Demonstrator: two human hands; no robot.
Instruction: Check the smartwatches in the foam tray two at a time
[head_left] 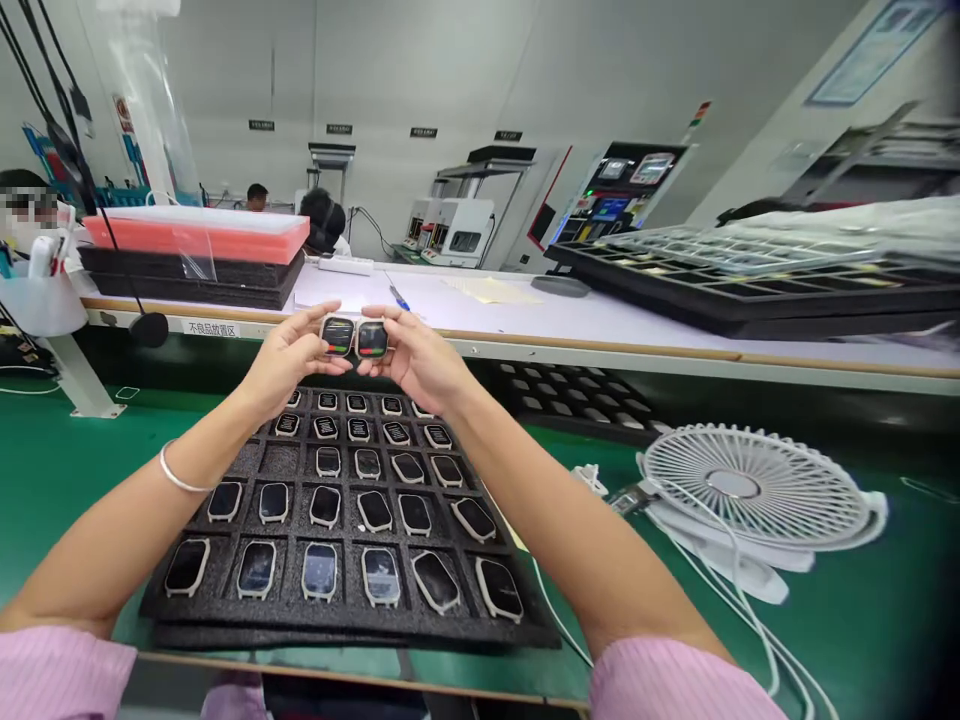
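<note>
Two bare hands are held up over a green bench (75,470). The left hand (289,358) has its grip closed on one watch (337,336), with the fingers and thumb pinching its edges. The right hand (420,358) has its grip closed the same way on a second watch (373,340). The two watches are side by side and almost touch, and their dark screens face the person.

Right below the hands lies a black foam tray (337,630). It holds many more watches (319,571) in neat rows, one in each hole. One hole near the top looks bare.

A silver bangle (180,468) sits on the left wrist. Both sleeves (667,685) are pink with thin stripes.

A white fan (750,487) lies on the green bench, to the right of the tray. Up behind is a higher white bench (495,320) with a blue pen (399,297), a power strip (345,265), an orange foam stack (195,238) and a big black tray (750,290). Two other people (322,222) sit farther back.
</note>
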